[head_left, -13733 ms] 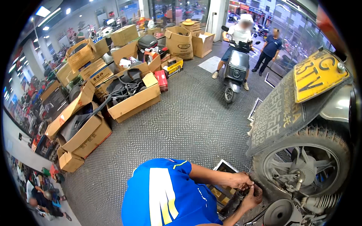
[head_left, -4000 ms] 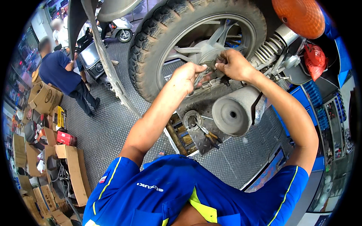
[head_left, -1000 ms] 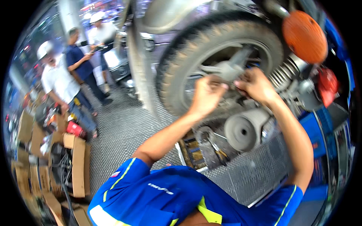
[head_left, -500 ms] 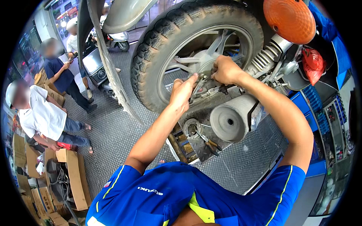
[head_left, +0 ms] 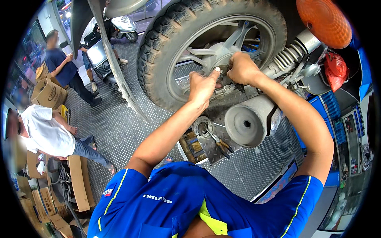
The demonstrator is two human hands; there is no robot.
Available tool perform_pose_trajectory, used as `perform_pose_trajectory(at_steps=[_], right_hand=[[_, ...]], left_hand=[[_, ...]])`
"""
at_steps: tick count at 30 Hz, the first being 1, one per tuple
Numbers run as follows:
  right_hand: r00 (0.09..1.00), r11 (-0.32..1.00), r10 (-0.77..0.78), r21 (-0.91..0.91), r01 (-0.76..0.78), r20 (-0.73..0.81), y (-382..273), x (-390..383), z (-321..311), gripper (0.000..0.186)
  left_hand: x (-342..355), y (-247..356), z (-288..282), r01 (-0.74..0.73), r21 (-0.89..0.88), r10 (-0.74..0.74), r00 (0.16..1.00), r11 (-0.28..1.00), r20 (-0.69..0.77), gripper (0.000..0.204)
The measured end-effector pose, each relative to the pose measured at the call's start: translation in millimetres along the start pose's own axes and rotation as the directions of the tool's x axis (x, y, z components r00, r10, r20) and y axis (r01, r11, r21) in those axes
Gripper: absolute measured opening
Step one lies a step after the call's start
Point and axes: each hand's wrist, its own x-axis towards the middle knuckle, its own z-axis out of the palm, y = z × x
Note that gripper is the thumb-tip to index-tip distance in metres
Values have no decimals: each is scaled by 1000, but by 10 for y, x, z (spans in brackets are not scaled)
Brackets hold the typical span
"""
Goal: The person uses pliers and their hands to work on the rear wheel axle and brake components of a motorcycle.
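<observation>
Both my hands work at the hub of a motorcycle's rear wheel (head_left: pixel 190 24), which has a knobbly, muddy tyre and grey cast spokes. My left hand (head_left: pixel 203 86) is closed, its thumb stretched toward the axle end and its fingers curled beneath. Just to its right, my right hand (head_left: pixel 243 70) pinches close to the axle, its fingertips bent inward. Whatever small part sits between the fingers is hidden. Beneath the hands lies the grimy swingarm area, with the grey exhaust silencer (head_left: pixel 243 125) pointing its round end toward me.
Pliers (head_left: pixel 222 146) and a round metal part (head_left: pixel 201 126) lie on a metal plate below the wheel. An orange indicator (head_left: pixel 325 23) and a shock absorber spring (head_left: pixel 286 57) flank my right arm. Two people stand at left near cardboard boxes (head_left: pixel 79 182); a scooter is parked behind.
My left thumb has moved up and right, closer to my right hand at the axle. The view has shifted slightly. The person in white at left has moved nearer the boxes.
</observation>
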Motion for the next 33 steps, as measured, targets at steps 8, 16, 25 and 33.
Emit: perform_pose_trajectory(at_steps=[8,16,25,33], right_hand=[[990,984,97,141,-110,97,-69,6,-83,17],[986,990,143,-27,-141,83,-123,-3,-43,38],[975,976,209,50,-213,74,-179,17,40,28],[981,975,169,130,-181,98,-146,27,-29,24]], left_hand=[[127,139,-76,318,-95,-309,946,943,100,37],[8,335,-4,313,-107,-287,937,944,201,23],[86,206,-33,261,-81,-235,941,962,242,15],[171,207,-81,324,-118,-278,914,939,296,13]])
